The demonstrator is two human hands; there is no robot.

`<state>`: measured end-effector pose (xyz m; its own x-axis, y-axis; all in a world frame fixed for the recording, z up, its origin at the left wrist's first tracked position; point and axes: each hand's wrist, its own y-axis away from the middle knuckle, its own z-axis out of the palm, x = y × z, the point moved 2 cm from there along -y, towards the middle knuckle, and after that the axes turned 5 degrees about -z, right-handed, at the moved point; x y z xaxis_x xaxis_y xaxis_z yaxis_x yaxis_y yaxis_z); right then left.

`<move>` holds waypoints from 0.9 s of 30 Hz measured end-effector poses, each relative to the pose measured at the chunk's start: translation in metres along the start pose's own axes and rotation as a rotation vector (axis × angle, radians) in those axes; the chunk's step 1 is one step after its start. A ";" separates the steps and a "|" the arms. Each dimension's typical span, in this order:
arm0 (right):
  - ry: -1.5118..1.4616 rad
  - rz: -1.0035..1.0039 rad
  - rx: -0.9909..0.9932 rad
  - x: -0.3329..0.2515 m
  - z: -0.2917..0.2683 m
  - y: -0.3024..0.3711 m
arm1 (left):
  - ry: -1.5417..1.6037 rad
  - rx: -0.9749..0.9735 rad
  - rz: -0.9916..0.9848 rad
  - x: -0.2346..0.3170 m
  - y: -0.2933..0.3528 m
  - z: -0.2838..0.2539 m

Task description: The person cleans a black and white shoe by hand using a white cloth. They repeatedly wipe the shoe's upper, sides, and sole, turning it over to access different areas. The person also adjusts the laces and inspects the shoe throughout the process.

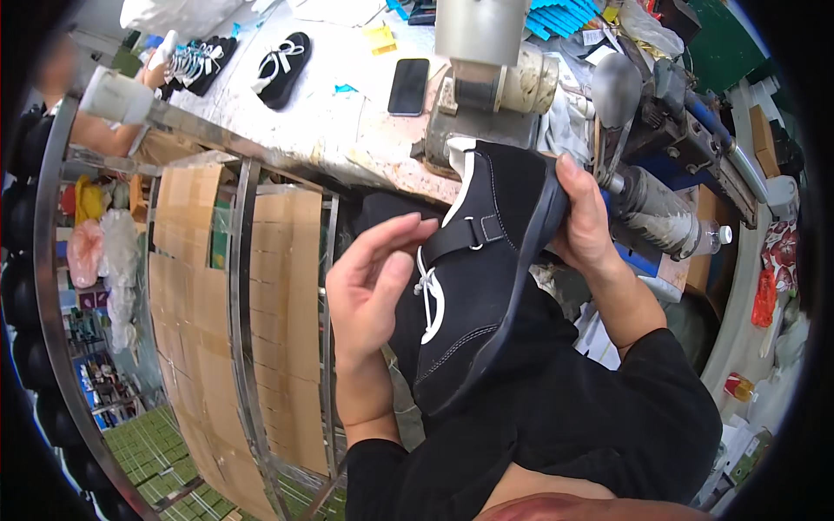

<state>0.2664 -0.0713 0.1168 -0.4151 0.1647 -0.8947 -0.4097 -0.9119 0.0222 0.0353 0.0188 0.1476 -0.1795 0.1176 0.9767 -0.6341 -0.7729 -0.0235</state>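
Note:
A black shoe (486, 252) with a white lining, white laces, a strap with a metal ring and a thick black sole is held up on its side before me. My right hand (584, 217) is closed on its sole near the heel, some fingers hidden behind it. Beside the lace side, my left hand (365, 291) is open, its thumb and fingers apart. Its fingertips are close to the strap; whether they touch it I cannot tell.
Behind the shoe stands a machine with a metal cylinder (480, 33) on the worktable (321, 130). A phone (408, 87), another black shoe (282, 71) and several more shoes (205, 65) lie there. Left is a metal rack with cardboard (187, 286); right, a plastic bottle (714, 237). Someone's arm (104, 135) shows far left.

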 end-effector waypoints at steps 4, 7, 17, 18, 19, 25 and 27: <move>-0.140 0.043 0.084 -0.013 0.005 -0.016 | -0.037 0.042 0.035 0.002 0.001 -0.002; -0.217 0.059 0.114 -0.015 0.005 -0.025 | 0.051 0.032 0.084 0.000 -0.003 -0.002; -0.316 0.050 0.095 -0.019 -0.006 -0.035 | 0.030 0.011 0.061 0.004 -0.020 -0.001; -0.342 0.042 0.058 -0.018 -0.008 -0.036 | 0.019 0.006 0.065 0.005 -0.023 -0.002; -0.334 0.036 0.069 -0.018 -0.007 -0.036 | 0.008 0.002 0.070 0.005 -0.026 -0.002; -0.021 0.001 -0.022 -0.004 -0.007 -0.033 | -0.198 0.109 0.169 -0.006 -0.047 -0.009; 0.097 -0.041 -0.037 0.005 0.006 -0.025 | -0.253 0.127 0.117 -0.015 -0.044 -0.014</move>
<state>0.2699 -0.0459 0.1148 -0.3172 0.1664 -0.9336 -0.3939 -0.9187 -0.0300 0.0555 0.0594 0.1314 -0.0421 -0.1235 0.9914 -0.5183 -0.8457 -0.1274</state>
